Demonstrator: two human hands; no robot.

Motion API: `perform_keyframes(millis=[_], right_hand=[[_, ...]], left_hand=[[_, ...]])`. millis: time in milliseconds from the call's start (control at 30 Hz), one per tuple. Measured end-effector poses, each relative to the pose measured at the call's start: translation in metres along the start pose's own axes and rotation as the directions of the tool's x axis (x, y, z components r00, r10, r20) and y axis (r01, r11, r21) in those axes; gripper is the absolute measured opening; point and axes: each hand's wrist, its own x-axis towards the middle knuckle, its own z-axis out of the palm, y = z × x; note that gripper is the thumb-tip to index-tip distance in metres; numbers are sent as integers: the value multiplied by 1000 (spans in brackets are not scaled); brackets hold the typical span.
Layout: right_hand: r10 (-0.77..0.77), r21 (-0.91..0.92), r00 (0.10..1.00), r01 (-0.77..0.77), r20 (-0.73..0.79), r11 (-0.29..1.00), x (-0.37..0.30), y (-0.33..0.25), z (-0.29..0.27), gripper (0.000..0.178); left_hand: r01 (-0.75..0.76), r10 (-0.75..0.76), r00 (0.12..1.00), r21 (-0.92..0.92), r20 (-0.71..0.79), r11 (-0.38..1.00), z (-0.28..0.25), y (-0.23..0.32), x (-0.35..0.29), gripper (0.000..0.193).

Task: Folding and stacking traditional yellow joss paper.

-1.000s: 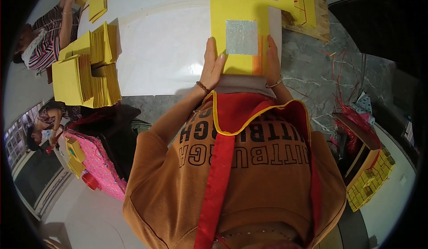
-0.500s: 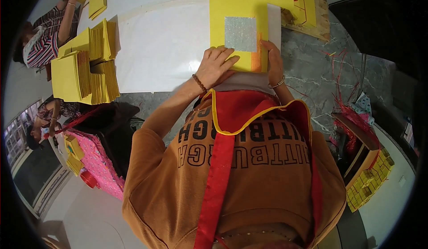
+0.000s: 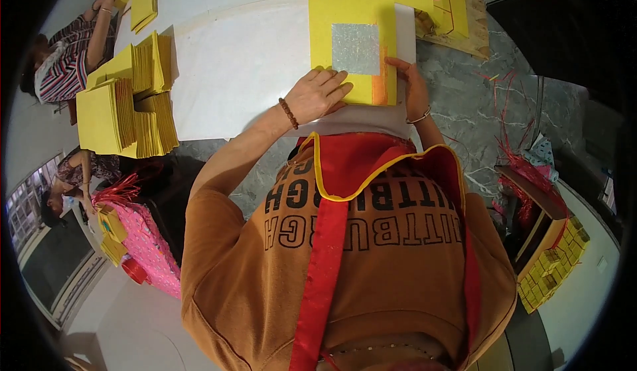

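Note:
Yellow paper (image 3: 320, 36) lies on the white table in front of me, in a sheet or stack whose thickness I cannot make out. On it are a silver square (image 3: 355, 49) and an orange strip (image 3: 379, 90) along the lower right. My left hand (image 3: 318, 95) rests on the paper's lower left part, palm down, fingers stretched over it. At the right edge is my right hand (image 3: 413, 87), its fingertips touching the paper beside the orange strip. Its fingers are extended; the thumb is hard to see.
Folded yellow paper stacks (image 3: 126, 112) stand at the table's left end. More yellow paper (image 3: 451, 6) lies on a wooden board (image 3: 479, 29) at the far right. A person in a striped top (image 3: 63, 69) works at far left; another sits by a pink-covered table (image 3: 156, 238).
My right hand has shifted slightly along the paper's right edge, its fingertips now further over the paper. My left forearm has swung a little outward. At the pink table, red strands have moved.

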Motion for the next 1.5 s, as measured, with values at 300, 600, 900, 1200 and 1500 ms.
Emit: perform_keyframes(millis=[300,600,900,1200,1500], right_hand=[[-15,-15,1000,15,-12,1000,0,-4,4,51],[-29,85,1000,30,-7,996,3,5,2,51],[-46,-24,998,45,-32,999,3,-2,7,51],[-22,-1,997,22,-71,1000,5,9,3,51],[17,323,998,1,-54,946,12,8,-5,50]], left_hand=[[-84,81,996,-54,-47,995,-3,-11,2,28],[195,-229,974,-499,-5,844,-9,-12,4,11],[349,-404,913,-619,56,704,-3,-15,2,14],[345,-432,902,-625,14,701,-3,-7,7,16],[-10,1,1000,-296,-31,955,-1,-5,2,39]])
